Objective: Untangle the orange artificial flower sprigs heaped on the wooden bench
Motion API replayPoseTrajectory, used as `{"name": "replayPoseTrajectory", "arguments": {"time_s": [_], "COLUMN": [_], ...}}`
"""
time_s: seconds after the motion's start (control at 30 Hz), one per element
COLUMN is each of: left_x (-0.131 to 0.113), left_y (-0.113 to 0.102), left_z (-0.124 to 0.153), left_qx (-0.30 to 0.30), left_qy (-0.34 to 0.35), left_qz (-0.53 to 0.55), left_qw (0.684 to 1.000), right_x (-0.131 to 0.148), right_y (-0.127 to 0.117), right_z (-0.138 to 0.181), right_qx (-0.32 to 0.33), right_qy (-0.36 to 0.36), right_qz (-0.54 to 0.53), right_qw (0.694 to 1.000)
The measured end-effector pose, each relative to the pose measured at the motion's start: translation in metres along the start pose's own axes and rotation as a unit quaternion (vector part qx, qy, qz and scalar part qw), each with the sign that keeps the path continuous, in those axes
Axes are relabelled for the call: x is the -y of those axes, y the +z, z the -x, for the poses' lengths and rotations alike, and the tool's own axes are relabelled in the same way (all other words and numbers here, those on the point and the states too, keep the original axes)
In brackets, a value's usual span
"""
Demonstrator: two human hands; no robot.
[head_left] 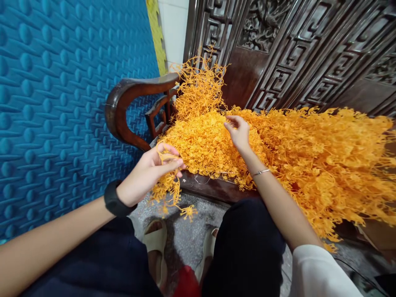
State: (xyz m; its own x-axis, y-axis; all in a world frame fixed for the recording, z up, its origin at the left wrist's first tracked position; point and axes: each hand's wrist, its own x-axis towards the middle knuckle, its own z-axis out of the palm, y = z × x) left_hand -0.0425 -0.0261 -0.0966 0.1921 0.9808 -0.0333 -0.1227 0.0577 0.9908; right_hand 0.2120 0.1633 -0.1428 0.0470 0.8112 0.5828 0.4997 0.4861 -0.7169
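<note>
My left hand (162, 163) is closed around a small bunch of orange plastic flower stems (168, 187). Their thin strands loop over the fingers, and star-shaped ends dangle below the palm. Over a big heap of the same orange plastic flowers (201, 144) hovers my right hand (238, 131), its fingers loosely bent and the thumb a little apart from them. I see nothing in that hand. The heap lies on a dark wooden seat (213, 183), in front of and to the left of my right hand.
A curved wooden armrest (119, 105) stands left of the heap, beside a blue textured foam mat (62, 103). Behind rises a carved wooden backrest (247, 70). More orange flowers (334, 165) spread rightward. Below are sandals (156, 239) and something red (187, 282) on the speckled floor.
</note>
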Motion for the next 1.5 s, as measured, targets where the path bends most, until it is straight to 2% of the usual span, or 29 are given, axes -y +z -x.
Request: {"name": "replayPoseTrajectory", "arguments": {"time_s": [0.13, 0.23, 0.3, 0.4, 0.5, 0.6, 0.7, 0.8, 0.97, 1.03, 1.33, 1.5], "left_x": [-0.001, -0.002, -0.002, -0.002, -0.005, -0.008, -0.009, -0.008, -0.008, -0.010, -0.015, -0.015], "left_y": [0.001, 0.002, 0.003, 0.006, 0.011, 0.015, 0.016, 0.015, 0.010, 0.009, 0.007, 0.005], "left_z": [-0.009, -0.014, -0.016, -0.018, -0.018, -0.018, -0.018, -0.019, -0.018, -0.018, -0.018, -0.017], "left_qx": [0.009, 0.005, -0.001, -0.024, -0.052, -0.063, -0.053, -0.044, -0.006, -0.002, -0.019, -0.013], "left_qy": [0.008, 0.018, 0.029, 0.041, 0.046, 0.053, 0.041, 0.032, 0.017, 0.022, 0.032, 0.036], "left_qz": [0.019, 0.035, 0.030, 0.011, -0.005, -0.021, -0.022, -0.020, -0.009, -0.006, 0.020, 0.014], "left_qw": [1.000, 0.999, 0.999, 0.999, 0.998, 0.996, 0.998, 0.998, 1.000, 1.000, 0.999, 0.999], "right_x": [-0.004, 0.014, 0.039, 0.085, 0.123, 0.144, 0.154, 0.155, 0.146, 0.141, 0.138, 0.134], "right_y": [0.002, -0.001, -0.001, -0.001, 0.001, 0.002, 0.002, 0.000, 0.001, 0.002, 0.001, 0.003], "right_z": [0.000, 0.014, 0.030, 0.056, 0.080, 0.098, 0.111, 0.116, 0.108, 0.104, 0.101, 0.101], "right_qx": [-0.011, -0.001, 0.044, 0.169, 0.264, 0.303, 0.306, 0.303, 0.184, 0.165, 0.174, 0.210], "right_qy": [-0.048, -0.053, -0.053, -0.095, -0.168, -0.226, -0.230, -0.174, -0.093, -0.080, -0.144, -0.125], "right_qz": [0.086, 0.054, -0.014, -0.094, -0.104, -0.088, -0.104, -0.149, -0.198, -0.202, -0.146, -0.150], "right_qw": [0.995, 0.997, 0.998, 0.977, 0.944, 0.922, 0.918, 0.925, 0.958, 0.962, 0.963, 0.958]}}
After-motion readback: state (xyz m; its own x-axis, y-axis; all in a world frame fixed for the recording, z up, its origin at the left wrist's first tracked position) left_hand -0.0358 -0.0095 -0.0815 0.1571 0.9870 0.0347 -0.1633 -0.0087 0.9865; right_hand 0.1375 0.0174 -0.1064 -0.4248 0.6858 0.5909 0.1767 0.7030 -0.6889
